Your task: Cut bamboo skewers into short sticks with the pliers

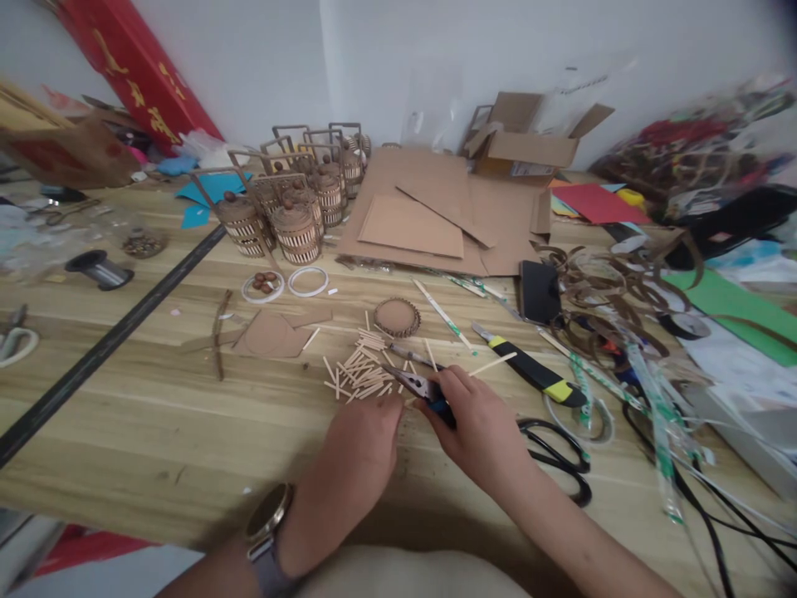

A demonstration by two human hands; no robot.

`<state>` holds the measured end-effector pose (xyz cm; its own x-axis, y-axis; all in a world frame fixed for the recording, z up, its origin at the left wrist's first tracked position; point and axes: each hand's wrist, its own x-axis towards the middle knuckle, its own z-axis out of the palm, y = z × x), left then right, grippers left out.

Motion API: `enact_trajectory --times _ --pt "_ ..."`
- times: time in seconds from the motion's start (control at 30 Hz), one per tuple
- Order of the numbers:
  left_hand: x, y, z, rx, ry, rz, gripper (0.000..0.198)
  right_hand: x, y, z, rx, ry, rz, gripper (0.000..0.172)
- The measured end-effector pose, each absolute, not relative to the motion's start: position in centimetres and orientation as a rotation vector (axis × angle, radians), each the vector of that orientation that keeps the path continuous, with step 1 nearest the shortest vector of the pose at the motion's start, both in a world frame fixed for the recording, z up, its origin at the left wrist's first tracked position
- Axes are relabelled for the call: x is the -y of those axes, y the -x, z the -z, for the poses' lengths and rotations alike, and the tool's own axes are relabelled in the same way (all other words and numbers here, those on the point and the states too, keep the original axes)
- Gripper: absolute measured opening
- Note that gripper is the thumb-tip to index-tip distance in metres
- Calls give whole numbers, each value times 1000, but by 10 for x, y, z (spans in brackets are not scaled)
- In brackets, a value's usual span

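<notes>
My right hand is closed on the dark handles of a pair of pliers, whose jaws point left over a pile of short wooden sticks. A longer thin stick sticks out to the right behind that hand. Close beside the pliers, my left hand has its fingers pressed together just in front of the pile; what they hold, if anything, is hidden. Behind the pile lies a round cardboard disc with a dark ridged rim.
Black scissors and a yellow-black cutter lie right of my hands. Small lidded baskets, cardboard sheets and an open box stand behind. A phone and curled brown strips lie at right.
</notes>
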<state>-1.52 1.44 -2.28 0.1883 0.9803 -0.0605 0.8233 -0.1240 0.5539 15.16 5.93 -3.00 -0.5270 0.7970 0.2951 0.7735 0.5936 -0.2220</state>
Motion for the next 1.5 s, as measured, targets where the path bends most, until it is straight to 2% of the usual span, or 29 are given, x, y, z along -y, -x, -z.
enact_trajectory --times 0.13,0.53,0.6,0.7,0.8,0.93,1.13,1.33,1.5 --pt "-14 9 24 -1795 -2096 -164 34 -60 -151 30 2446 1393 -158 11" --pt "-18 4 29 -1879 -2011 -303 33 -64 -136 28 2468 1626 -246 10" --pt "-21 12 26 -1792 -1974 -364 30 -69 -141 24 2470 1595 -353 8" --pt "-27 33 21 -1435 -1894 -454 23 -77 -155 13 2493 1393 -734 12" --pt "-32 48 22 -1175 -1511 -508 31 -82 -166 0 2504 1193 -1022 14" --pt "-39 42 32 -1055 -1072 -680 48 -76 -162 -8 2499 1120 -1046 7" --pt "-40 24 36 -1004 -937 -691 51 -71 -155 0 2449 1100 -974 40" --pt "-38 24 38 -876 -906 -608 50 -70 -156 -2 2436 1025 -1073 42" --pt "-37 23 42 -758 -838 -584 59 -73 -158 2 2388 999 -1120 37"
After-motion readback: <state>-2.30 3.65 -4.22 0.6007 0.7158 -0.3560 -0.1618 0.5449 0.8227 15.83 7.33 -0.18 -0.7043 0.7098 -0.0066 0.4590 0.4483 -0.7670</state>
